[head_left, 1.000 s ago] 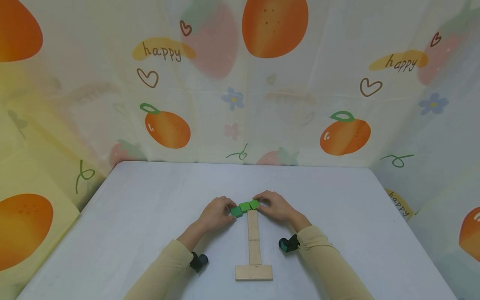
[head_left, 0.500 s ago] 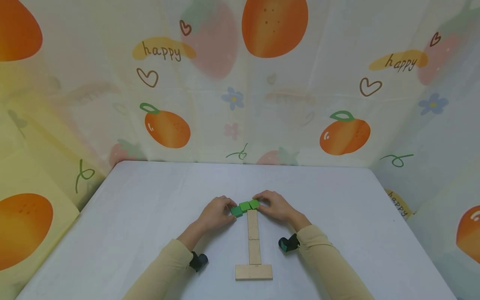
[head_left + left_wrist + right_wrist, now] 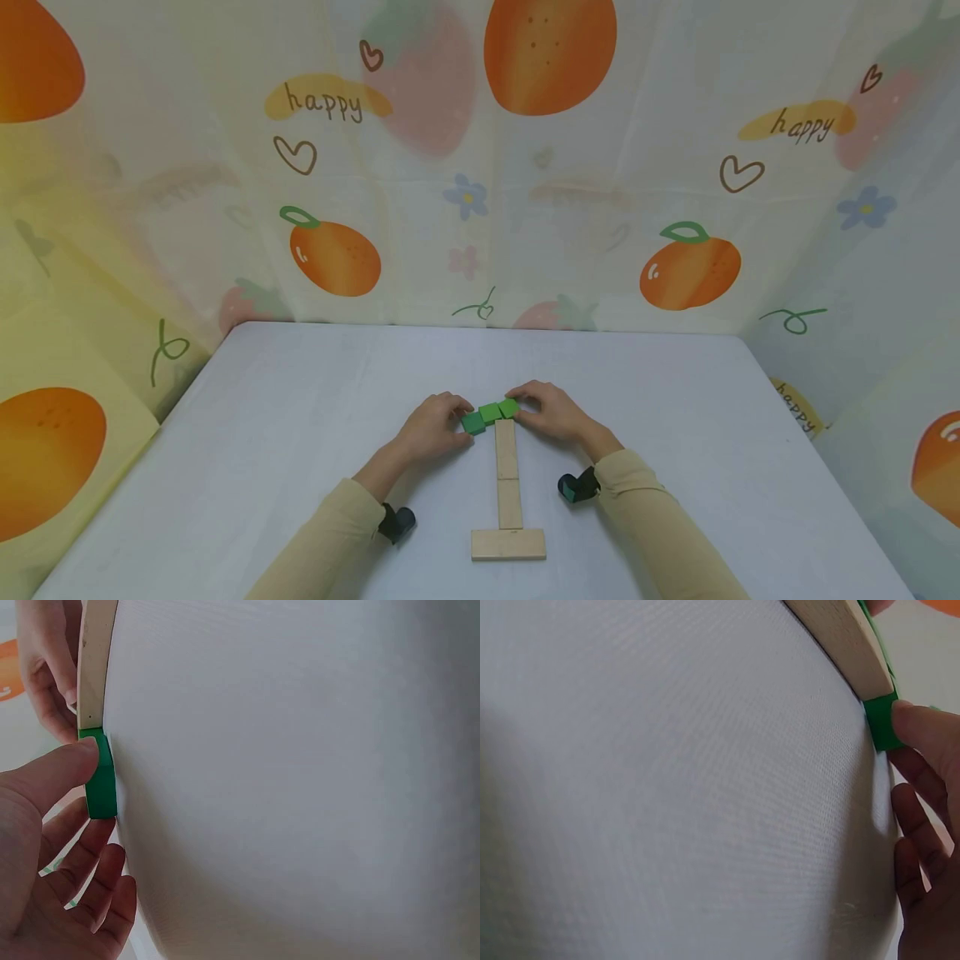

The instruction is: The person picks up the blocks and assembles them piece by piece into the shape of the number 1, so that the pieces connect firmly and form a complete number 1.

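Three green blocks lie in a slanted row at the far end of a line of wooden planks. My left hand [image 3: 433, 427] pinches the darker green block [image 3: 473, 423] at the row's left end between thumb and fingers; the left wrist view shows the thumb on that block [image 3: 102, 784]. At the other end, my right hand [image 3: 551, 411] pinches the lighter green block [image 3: 508, 408]. Between them sits the middle green block [image 3: 490, 413]. Just below the row, the upper upright plank [image 3: 506, 450] touches or nearly touches the blocks.
A lower upright plank [image 3: 510, 504] continues the line towards me, ending at a crosswise plank [image 3: 508, 545]. All of it lies flat on the white table [image 3: 337, 375]. Behind the table hangs a fruit-printed cloth [image 3: 510, 250].
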`<state>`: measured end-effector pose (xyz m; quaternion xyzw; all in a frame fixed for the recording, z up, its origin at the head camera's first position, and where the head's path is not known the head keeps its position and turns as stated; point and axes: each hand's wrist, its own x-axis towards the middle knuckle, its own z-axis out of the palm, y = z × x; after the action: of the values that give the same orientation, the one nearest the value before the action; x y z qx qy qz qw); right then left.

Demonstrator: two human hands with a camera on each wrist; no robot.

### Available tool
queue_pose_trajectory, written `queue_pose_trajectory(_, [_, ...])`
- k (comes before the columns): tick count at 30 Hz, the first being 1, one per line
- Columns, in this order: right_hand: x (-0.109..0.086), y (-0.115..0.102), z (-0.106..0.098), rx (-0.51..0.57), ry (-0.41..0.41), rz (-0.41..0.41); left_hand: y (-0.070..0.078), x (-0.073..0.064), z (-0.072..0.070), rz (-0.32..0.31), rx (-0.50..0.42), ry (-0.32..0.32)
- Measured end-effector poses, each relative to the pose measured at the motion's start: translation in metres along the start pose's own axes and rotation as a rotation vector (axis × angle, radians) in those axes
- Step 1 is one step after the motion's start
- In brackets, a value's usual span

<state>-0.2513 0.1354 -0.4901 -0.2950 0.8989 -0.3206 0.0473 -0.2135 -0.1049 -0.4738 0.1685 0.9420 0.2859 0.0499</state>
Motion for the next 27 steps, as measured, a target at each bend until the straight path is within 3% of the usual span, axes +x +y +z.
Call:
queue_pose_trajectory(16, [-0.001, 0.002, -0.005, 0.013, -0.001, 0.039, 0.001, -0.001, -0.008, 0.01, -0.026, -0.049])
queue_pose_trajectory(27, [-0.012, -0.015, -0.023, -0.02, -0.006, -0.001, -0.005, -0.011, -0.03, -0.025, -0.042, -0.04])
